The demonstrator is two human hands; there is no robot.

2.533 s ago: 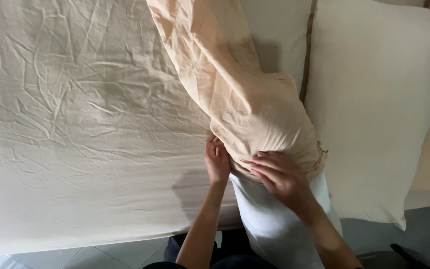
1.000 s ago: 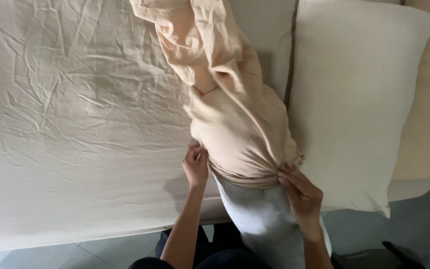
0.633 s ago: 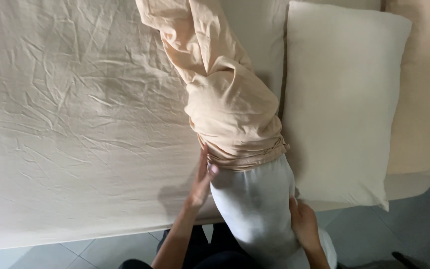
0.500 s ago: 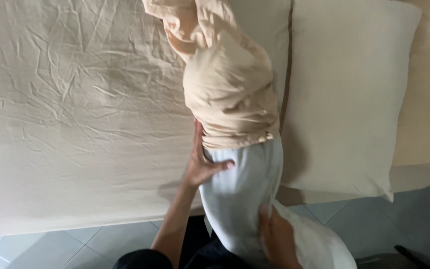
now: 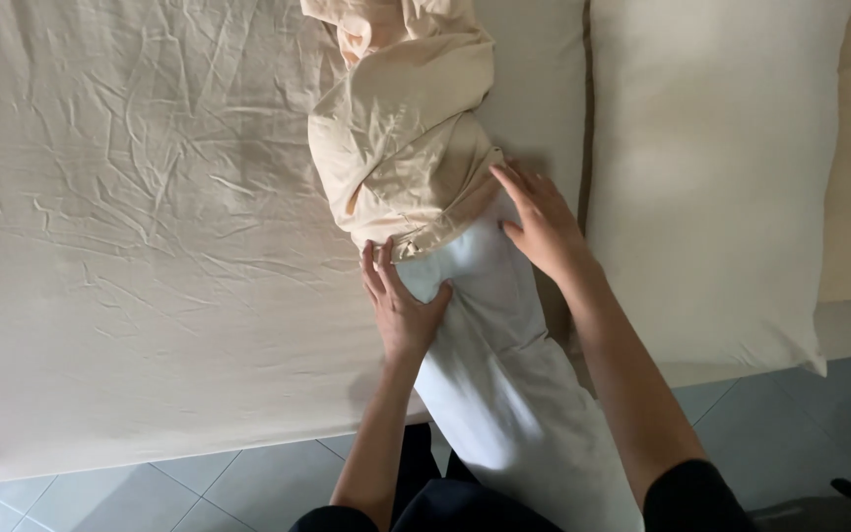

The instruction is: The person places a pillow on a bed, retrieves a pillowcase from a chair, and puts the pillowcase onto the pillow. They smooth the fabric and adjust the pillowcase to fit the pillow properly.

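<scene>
Pillow: a long white fabric pillow [image 5: 504, 384] is lying across the bed's near edge, its lower end hanging off toward the person and its upper end running away from them up the bed.
Case: a wrinkled peach cotton pillowcase [image 5: 401, 148] is covering the pillow's far half, its gathered open hem sitting just beyond both sets of fingertips.
Left hand: the left hand [image 5: 401, 305] is pressing flat on the pillow's left flank, fingers together and stretched out, the tips touching the hem; it is clamped on nothing.
Right hand: the right hand [image 5: 544, 227] is lying on the pillow's right flank, fingers slightly spread and straight, the tips reaching the hem's right corner; no grip is showing.
Key relation: the pillow's long axis is running from the person up the bed, tilted slightly left, and the hem is lying straight ahead of the fingers along that axis; the right hand is sitting further up it, the left hand a little lower.
Surroundings: a creased cream bedsheet [image 5: 140, 246] is spreading to the left, a large cream pillow [image 5: 711, 177] is lying just to the right, and grey floor tiles [image 5: 179, 493] are showing below the bed edge.
</scene>
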